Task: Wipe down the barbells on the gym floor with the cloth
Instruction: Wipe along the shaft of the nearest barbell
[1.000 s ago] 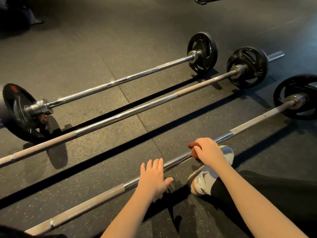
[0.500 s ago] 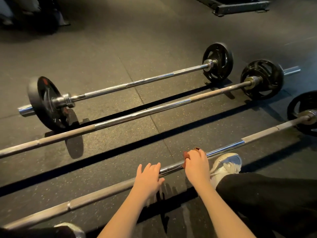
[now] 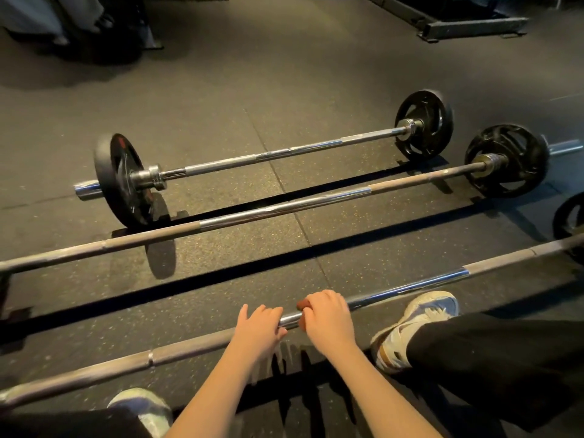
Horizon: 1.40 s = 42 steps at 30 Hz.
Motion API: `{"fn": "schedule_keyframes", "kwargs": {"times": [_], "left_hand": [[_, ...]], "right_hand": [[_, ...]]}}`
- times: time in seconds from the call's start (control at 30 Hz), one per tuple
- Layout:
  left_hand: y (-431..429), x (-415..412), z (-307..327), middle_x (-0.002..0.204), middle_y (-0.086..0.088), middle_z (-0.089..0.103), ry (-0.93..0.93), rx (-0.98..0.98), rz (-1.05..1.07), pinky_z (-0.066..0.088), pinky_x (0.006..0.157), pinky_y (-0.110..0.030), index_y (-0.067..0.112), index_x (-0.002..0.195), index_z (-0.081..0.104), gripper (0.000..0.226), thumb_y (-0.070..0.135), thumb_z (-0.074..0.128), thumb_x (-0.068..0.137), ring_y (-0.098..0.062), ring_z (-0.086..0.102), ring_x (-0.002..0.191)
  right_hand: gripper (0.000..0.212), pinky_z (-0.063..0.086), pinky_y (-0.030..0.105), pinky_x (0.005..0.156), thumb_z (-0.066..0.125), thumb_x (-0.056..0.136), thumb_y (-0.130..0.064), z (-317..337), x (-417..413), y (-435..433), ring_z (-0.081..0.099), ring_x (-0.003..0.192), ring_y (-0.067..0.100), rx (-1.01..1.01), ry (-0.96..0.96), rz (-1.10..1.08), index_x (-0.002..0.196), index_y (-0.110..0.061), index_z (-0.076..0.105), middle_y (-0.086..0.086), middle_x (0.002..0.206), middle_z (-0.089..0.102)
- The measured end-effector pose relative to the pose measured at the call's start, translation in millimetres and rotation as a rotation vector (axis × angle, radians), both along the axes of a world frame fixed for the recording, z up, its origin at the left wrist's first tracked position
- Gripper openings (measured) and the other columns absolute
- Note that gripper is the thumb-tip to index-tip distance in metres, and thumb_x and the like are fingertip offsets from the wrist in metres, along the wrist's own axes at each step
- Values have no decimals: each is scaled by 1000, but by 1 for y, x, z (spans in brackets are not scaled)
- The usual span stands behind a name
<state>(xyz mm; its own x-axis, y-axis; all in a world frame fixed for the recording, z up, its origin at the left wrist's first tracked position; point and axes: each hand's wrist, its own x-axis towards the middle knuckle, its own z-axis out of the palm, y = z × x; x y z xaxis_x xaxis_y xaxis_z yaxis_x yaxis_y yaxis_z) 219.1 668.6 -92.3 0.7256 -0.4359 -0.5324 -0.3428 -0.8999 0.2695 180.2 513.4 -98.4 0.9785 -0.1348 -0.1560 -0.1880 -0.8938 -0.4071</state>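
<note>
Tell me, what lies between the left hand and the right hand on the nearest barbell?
Only a short bare stretch of the nearest barbell between left hand and right hand, per the head view.

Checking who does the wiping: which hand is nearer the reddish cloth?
Right. The right hand grips the cloth on the bar; the left hand rests just beside it.

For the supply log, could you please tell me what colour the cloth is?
Reddish-brown cloth, seen in the head view under the right hand.

Dark speckled rubber floor (image 3: 221, 90) with tile seams, lit warmly so long hard shadows fall across it; a black steel rack base (image 3: 467, 25) at the far right
</note>
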Motion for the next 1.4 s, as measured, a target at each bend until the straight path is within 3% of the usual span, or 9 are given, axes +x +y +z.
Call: {"fn": "schedule_keyframes", "kwargs": {"times": [0.1,0.27,0.47,0.67,0.83,1.07,1.2,1.27,1.4], "left_hand": [[11,1,2,125,2,56,-3,30,1,9,115,-49,20,124,48,31,38,40,100,-19,39,130],[39,7,1,117,3,59,93,41,83,9,115,-50,22,119,54,35,47,41,98,-17,45,122],[40,9,0,112,4,62,86,53,80,9,115,-50,22,106,53,32,51,44,96,-18,52,117],[43,29,0,101,3,63,232,72,56,14,113,-50,20,104,58,41,57,51,90,-19,55,107],[39,49,-4,102,-1,63,402,55,12,44,89,-35,20,98,58,41,56,67,79,-21,58,96],[16,51,-11,89,-2,63,429,127,-51,43,66,-27,10,104,67,43,42,72,76,-20,58,77],[8,39,-8,100,-5,69,229,200,-89,46,86,-31,13,103,69,38,41,68,77,-24,65,94],[10,29,-8,101,-5,70,20,216,-162,26,111,-35,14,101,69,31,37,58,83,-23,62,102],[20,7,-20,55,-5,60,-445,94,-166,27,104,-39,13,57,63,18,20,79,51,-23,60,59]], "right_hand": [[30,39,34,92,42,94,-33,2,9,-9,53,100,13,26,78,127,105,-33,69,-12,101,66],[24,37,32,96,41,98,-32,1,2,-11,50,104,15,-54,27,-126,101,-28,64,-9,101,60],[29,39,35,94,43,95,-30,11,17,27,52,103,15,82,162,219,106,-32,69,-10,105,66],[27,36,33,92,42,93,-32,0,9,19,48,103,15,72,90,38,101,-33,68,-11,100,60],[27,36,32,94,44,94,-31,4,12,21,49,103,12,143,96,220,107,-35,67,-13,104,64],[18,33,29,100,48,96,-28,-2,-2,-7,44,112,8,135,9,57,106,-31,63,-17,106,57],[21,33,28,103,46,98,-29,-4,-6,-4,43,116,7,123,-15,3,109,-32,64,-18,108,57],[21,32,28,103,46,98,-30,-5,-7,-2,42,118,7,130,-5,-14,110,-32,64,-18,110,57],[21,27,31,111,45,99,-29,-4,-10,10,39,126,9,120,-36,-34,112,-30,62,-17,115,56]]}}
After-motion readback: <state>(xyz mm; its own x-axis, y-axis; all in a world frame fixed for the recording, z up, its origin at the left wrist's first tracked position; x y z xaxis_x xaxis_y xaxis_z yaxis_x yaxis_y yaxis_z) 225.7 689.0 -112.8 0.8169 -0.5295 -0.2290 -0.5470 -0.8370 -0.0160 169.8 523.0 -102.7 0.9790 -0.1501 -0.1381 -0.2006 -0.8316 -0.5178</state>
